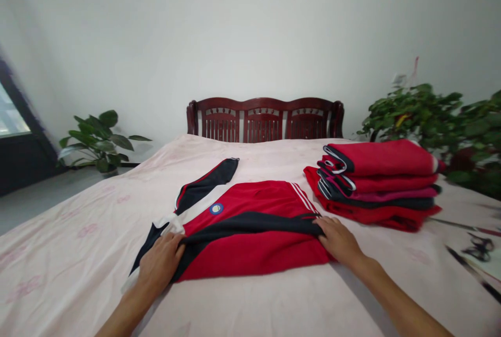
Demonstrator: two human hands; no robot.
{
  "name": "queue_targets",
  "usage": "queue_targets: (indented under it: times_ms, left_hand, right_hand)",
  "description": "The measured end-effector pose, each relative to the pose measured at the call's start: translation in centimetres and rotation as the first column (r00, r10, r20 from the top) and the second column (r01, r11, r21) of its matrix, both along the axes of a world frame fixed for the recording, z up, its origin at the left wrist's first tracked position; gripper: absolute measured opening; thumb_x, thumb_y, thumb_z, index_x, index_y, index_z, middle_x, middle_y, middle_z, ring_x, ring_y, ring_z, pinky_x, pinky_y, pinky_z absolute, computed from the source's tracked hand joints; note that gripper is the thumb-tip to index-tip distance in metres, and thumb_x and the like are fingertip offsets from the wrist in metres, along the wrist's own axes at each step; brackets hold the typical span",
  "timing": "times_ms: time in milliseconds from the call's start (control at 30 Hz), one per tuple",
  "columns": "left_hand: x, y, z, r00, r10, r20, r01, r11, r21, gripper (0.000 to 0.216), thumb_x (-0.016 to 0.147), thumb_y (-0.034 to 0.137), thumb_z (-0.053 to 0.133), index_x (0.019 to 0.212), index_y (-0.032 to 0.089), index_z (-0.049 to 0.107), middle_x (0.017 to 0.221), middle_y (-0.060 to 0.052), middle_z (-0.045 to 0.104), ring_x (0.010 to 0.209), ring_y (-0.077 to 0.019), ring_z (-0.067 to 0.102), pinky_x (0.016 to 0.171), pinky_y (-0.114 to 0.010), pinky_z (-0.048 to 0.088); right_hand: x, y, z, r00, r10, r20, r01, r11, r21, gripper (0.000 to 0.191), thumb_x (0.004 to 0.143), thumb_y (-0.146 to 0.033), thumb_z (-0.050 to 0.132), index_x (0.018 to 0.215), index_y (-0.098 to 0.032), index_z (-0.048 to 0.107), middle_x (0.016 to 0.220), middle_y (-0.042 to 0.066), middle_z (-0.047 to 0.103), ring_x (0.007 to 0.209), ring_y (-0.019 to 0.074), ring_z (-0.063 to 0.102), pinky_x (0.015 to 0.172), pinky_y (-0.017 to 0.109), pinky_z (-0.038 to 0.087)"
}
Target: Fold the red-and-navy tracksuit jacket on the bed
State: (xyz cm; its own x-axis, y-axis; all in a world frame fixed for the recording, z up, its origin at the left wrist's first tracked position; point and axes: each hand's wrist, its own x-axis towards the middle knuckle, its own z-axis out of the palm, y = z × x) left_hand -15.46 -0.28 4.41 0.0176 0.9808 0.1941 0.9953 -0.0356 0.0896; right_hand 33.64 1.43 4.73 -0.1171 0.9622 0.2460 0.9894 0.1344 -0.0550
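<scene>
A red and navy sports jacket (250, 227) with a white collar and a round blue badge lies partly folded on the pale pink bedsheet (78, 253). One navy sleeve stretches away to the upper left. My left hand (160, 264) rests on the jacket's left side near the collar, fingers pressed down on the navy fold. On the jacket's right edge lies my right hand (338, 238), fingers curled onto the navy band. Whether either hand pinches the cloth or only presses it is unclear.
A stack of folded red and navy garments (376, 183) sits on the bed to the right. A dark wooden headboard (266, 118) stands at the far end. Potted plants stand at the left (99, 141) and right (430, 112). A dark printed pattern marks the sheet's right edge.
</scene>
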Motion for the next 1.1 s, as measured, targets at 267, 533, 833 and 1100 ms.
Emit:
queue_targets:
  times_ms: [267,533,833,1100]
  left_hand:
    - [0.2,-0.2,0.7,0.988,-0.08,0.133,0.069,0.994,0.08,0.025,0.093,0.024,0.045,0.108,0.027,0.064,0.112,-0.004,0.065,0.109,-0.0212,0.06,0.091,-0.032,0.046]
    - [-1.7,-0.4,0.0,0.919,-0.14,0.368,-0.046,0.891,0.452,0.022,0.095,0.03,0.042,0.108,0.026,0.058,0.109,-0.002,0.063,0.099,-0.0198,0.063,0.084,-0.031,0.049]
    - [-1.3,-1.9,-2.0,0.934,-0.323,0.155,0.242,0.888,0.392,0.031,0.081,0.004,0.044,0.098,0.025,0.06,0.105,-0.004,0.063,0.099,-0.022,0.061,0.09,-0.036,0.048]
    - [-2.6,-3.6,-1.4,0.91,-0.406,0.081,0.326,0.824,0.463,0.018,0.087,0.009,0.045,0.084,0.023,0.056,0.093,-0.004,0.063,0.089,-0.021,0.058,0.081,-0.033,0.047]
  right_hand:
    - [1.7,2.8,5.1,0.925,-0.114,-0.361,0.105,0.993,-0.046,0.022,0.075,-0.021,0.054,0.091,-0.02,0.07,0.087,0.004,0.073,0.085,0.0221,0.067,0.077,0.029,0.048]
    - [3.3,1.7,13.2,0.444,-0.066,-0.894,-0.123,0.983,-0.134,0.05,0.069,-0.049,0.077,0.11,-0.021,0.066,0.094,0.006,0.074,0.08,0.0221,0.07,0.071,0.031,0.057]
    - [5.3,1.4,0.7,0.872,-0.049,-0.486,-0.121,0.943,-0.311,0.046,0.078,-0.062,0.058,0.081,-0.018,0.069,0.079,0.005,0.071,0.078,0.0241,0.065,0.07,0.032,0.047]
    - [4.5,1.6,4.0,0.935,0.052,-0.352,-0.108,0.984,-0.141,0.031,0.084,-0.051,0.054,0.082,-0.023,0.068,0.083,0.003,0.073,0.082,0.0221,0.066,0.071,0.028,0.044]
